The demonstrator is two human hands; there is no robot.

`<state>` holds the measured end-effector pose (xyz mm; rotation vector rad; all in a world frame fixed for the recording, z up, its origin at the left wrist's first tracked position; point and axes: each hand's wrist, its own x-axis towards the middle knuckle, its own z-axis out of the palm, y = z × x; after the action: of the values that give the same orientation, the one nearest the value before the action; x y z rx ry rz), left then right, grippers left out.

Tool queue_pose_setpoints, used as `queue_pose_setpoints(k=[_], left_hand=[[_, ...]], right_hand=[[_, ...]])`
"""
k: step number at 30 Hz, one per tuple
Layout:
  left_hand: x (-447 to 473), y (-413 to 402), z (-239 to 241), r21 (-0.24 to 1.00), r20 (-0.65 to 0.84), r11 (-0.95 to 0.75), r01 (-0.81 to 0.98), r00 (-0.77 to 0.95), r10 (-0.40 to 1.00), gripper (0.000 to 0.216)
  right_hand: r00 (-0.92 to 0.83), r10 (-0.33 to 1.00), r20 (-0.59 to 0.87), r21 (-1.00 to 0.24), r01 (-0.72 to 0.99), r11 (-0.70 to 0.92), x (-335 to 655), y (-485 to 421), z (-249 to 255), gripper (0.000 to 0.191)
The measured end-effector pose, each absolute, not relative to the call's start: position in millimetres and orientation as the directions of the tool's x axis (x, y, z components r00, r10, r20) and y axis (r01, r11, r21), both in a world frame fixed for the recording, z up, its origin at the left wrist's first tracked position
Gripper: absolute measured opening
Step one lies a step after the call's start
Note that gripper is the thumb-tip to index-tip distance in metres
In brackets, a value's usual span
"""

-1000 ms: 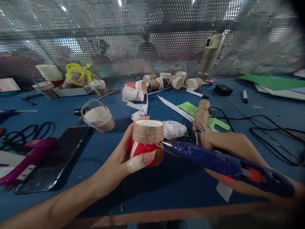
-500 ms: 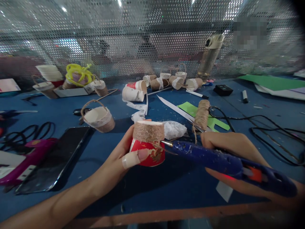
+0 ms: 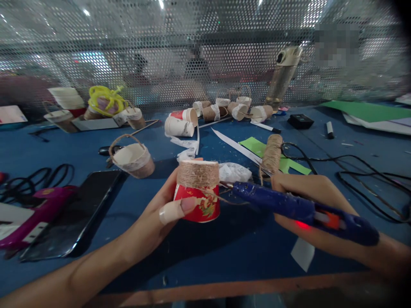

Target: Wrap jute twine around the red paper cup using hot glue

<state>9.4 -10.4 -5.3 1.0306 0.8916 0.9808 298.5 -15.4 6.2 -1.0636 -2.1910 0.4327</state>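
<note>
My left hand (image 3: 167,205), with a pale bandage on its thumb, is wrapped round a red paper cup (image 3: 208,209). Jute twine (image 3: 197,174) is wound round the cup's upper part, and a loose strand trails off to the right. My right hand (image 3: 308,192) grips a blue hot glue gun (image 3: 276,199), its orange switch and a red glow showing. The metal nozzle points left, close to the cup's right side below the twine. Behind the right hand stands a spool of twine (image 3: 272,154), on green paper (image 3: 253,145).
A small twine-covered basket (image 3: 136,160) stands left of the cup. Farther left lie a phone (image 3: 77,209) and a magenta tool (image 3: 41,214). White lace (image 3: 236,172), stacked paper cups (image 3: 178,127) and a bottle (image 3: 282,77) are behind. A black cable (image 3: 359,171) runs at right.
The glue gun's nozzle has drawn slightly up and away from the cup's twine edge. The cup has shifted a little left and turned slightly in my left hand.
</note>
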Motion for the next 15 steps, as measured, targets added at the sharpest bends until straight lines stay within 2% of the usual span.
queue_pose_setpoints(k=[6,10,12,14,15], left_hand=[[7,-10,-15,0.973,-0.066,0.142,-0.181,0.371,0.926,0.058],[9,-9,-16,0.980,-0.089,0.151,-0.126,0.400,0.912,0.072],[13,-11,-13,0.982,-0.104,0.161,-0.104,0.416,0.904,0.077],[17,-12,-11,0.983,-0.114,0.163,-0.086,0.413,0.903,0.078],[19,-13,-10,0.983,-0.116,0.163,-0.082,0.406,0.907,0.078]], right_hand=[[-0.311,0.839,0.447,-0.656,0.524,0.544,298,-16,7,0.020],[-0.221,0.833,0.508,-0.689,0.476,0.547,287,-22,6,0.013],[-0.226,0.854,0.469,-0.708,0.483,0.516,280,-25,5,0.021],[-0.206,0.821,0.533,-0.712,0.416,0.566,274,-27,2,0.031],[-0.202,0.844,0.497,-0.735,0.418,0.534,273,-27,0,0.031]])
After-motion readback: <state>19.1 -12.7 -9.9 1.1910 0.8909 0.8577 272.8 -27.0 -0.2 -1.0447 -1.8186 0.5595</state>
